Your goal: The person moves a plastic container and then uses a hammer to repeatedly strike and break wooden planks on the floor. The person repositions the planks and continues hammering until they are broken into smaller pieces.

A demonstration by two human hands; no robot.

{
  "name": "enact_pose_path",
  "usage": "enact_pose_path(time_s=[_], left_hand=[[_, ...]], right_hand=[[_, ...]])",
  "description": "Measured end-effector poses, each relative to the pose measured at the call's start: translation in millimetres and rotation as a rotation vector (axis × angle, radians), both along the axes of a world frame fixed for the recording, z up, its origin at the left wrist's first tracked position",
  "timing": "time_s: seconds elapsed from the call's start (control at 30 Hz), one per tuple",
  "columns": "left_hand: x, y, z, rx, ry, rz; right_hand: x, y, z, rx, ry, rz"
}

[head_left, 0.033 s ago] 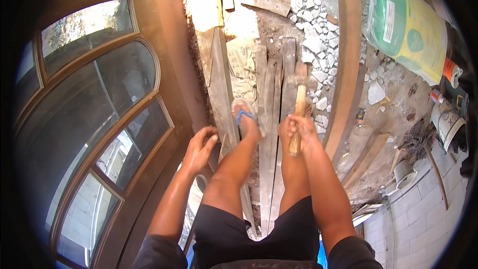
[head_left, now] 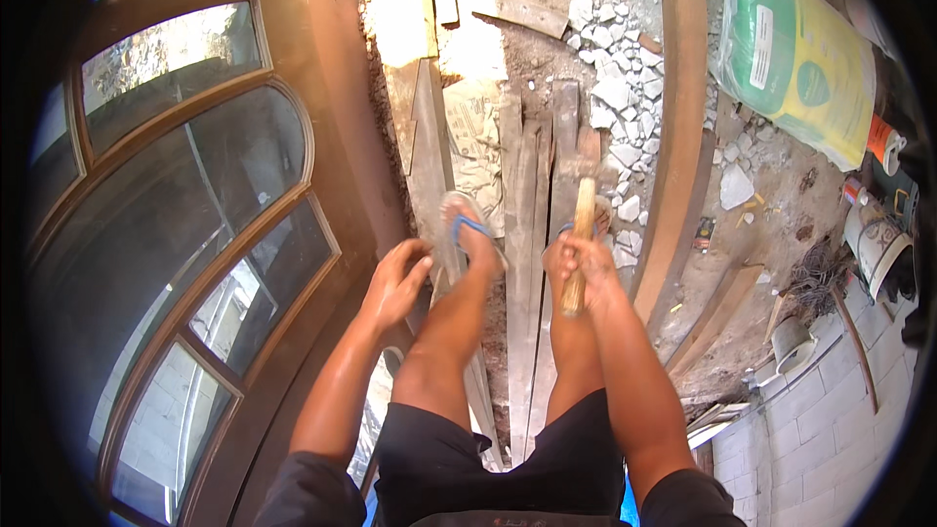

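Note:
My right hand [head_left: 590, 265] is closed around the wooden handle [head_left: 584, 210] of a hammer. The handle points away from me over my right foot, and its butt sticks out below my fist. I cannot make out the hammer's head against the ground. My left hand [head_left: 395, 281] hangs to the left of my left shin, near the brown door. Its fingers are loosely bent, with the thumb apart and nothing visible in them. Long weathered planks [head_left: 527, 234] lie between my feet, which wear sandals [head_left: 467, 220] with blue straps.
A brown door with glass panes [head_left: 278, 127] fills the left side. To the right are broken white rubble [head_left: 613, 90], a long wooden beam [head_left: 673, 137], a green and yellow plastic-wrapped pack [head_left: 795, 59], a white bucket [head_left: 874, 239], tangled wire [head_left: 818, 273] and a block wall [head_left: 800, 439].
The hammer in my right hand has come slightly toward me, and its blurred head no longer shows clearly. My left foot has shifted a little to the left.

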State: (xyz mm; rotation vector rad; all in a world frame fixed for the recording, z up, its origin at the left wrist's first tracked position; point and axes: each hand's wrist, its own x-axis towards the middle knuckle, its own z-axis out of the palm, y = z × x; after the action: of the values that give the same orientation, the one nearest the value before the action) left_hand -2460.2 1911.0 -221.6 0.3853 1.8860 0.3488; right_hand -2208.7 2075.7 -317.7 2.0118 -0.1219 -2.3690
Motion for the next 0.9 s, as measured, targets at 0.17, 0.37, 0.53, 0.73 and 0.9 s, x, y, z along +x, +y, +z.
enact_pose_path(time_s=[0.17,0.37,0.53,0.73,0.9], left_hand=[[-17.6,77.6,-129.4,0.072,-0.009,-0.262],[-32.9,171.7,-339.7,0.062,0.196,-0.405],[-24.0,198.3,-412.5,0.066,0.185,-0.422],[-18.0,199.3,-413.9,0.051,0.241,-0.58],[-22.6,200.9,-402.1,0.027,0.209,-0.559]], right_hand=[[-13.9,-11.2,23.2,-0.106,-0.03,-0.038],[-26.2,-5.8,34.4,-0.218,0.019,-0.134],[-30.0,11.7,40.7,-0.26,-0.086,-0.07],[-39.0,24.4,41.9,-0.132,-0.114,-0.061],[-44.6,21.6,41.7,-0.078,-0.13,-0.086]])
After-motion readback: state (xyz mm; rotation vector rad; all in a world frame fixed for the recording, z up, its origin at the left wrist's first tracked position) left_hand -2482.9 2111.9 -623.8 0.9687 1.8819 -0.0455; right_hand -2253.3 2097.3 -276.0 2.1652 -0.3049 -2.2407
